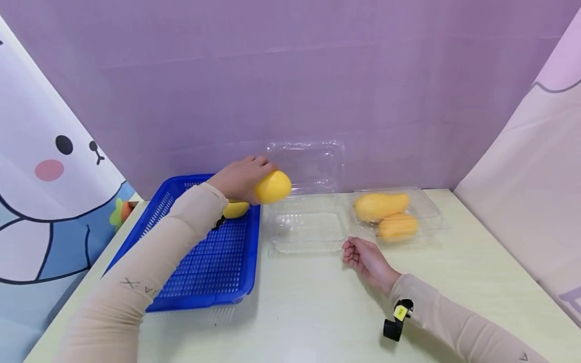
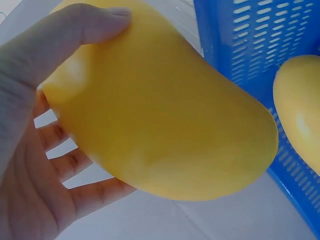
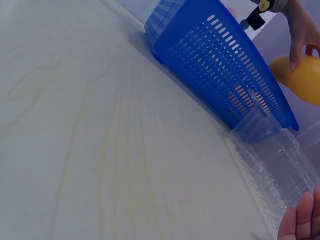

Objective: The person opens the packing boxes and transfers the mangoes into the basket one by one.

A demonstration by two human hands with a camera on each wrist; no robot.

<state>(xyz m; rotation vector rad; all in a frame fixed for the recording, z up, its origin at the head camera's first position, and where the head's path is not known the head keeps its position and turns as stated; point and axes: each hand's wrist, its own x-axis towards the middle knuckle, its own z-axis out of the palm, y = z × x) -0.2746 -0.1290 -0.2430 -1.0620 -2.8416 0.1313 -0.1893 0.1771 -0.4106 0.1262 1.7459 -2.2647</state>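
Note:
My left hand [image 1: 242, 179] grips a yellow mango [image 1: 273, 187] above the right rim of the blue basket [image 1: 251, 262]. In the left wrist view, the thumb lies across the mango [image 2: 165, 115] and the fingers reach behind it. An open clear plastic container [image 1: 308, 229] stands right of the basket, its lid [image 1: 308, 166] raised against the backdrop. The curled fingers and thumb of my right hand [image 1: 369, 262] hold that container's front right corner; the contact is partly hidden. Only those fingers [image 3: 302, 220] show in the right wrist view.
Another mango [image 1: 236, 209] lies in the basket, partly behind the left forearm. To the right, a second clear container [image 1: 428, 214] bears two yellow mangoes [image 1: 381, 205]. A purple cloth backdrop [image 1: 290, 91] rises behind the pale table [image 1: 290, 322].

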